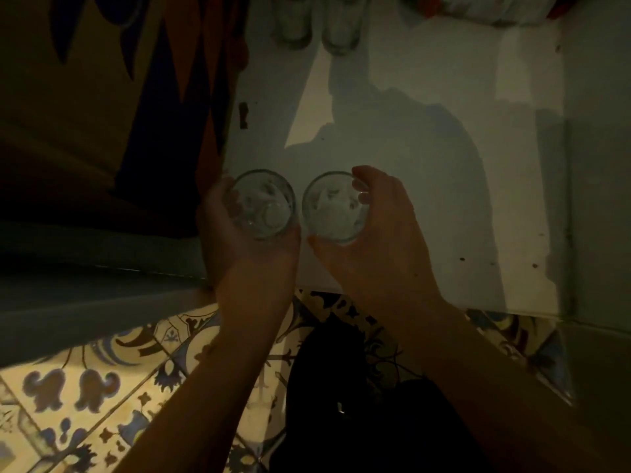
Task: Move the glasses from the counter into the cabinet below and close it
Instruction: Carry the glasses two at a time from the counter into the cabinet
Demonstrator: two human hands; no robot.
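I look straight down at a white counter (426,165) in dim light. My left hand (239,247) grips a clear glass (261,203) seen from above, near the counter's front left corner. Beside it, my right hand (379,233) grips a second clear glass (333,208), fingers curled over its far rim and thumb at the near side. The two glasses nearly touch. Two more glasses (293,25) (341,25) stand at the far edge of the counter. The cabinet below is hidden under the counter.
A crumpled bag or cloth (495,8) lies at the far right of the counter. A dark patterned panel (136,80) is to the left. Patterned floor tiles (85,387) and my dark clothing (341,404) show below the counter's front edge.
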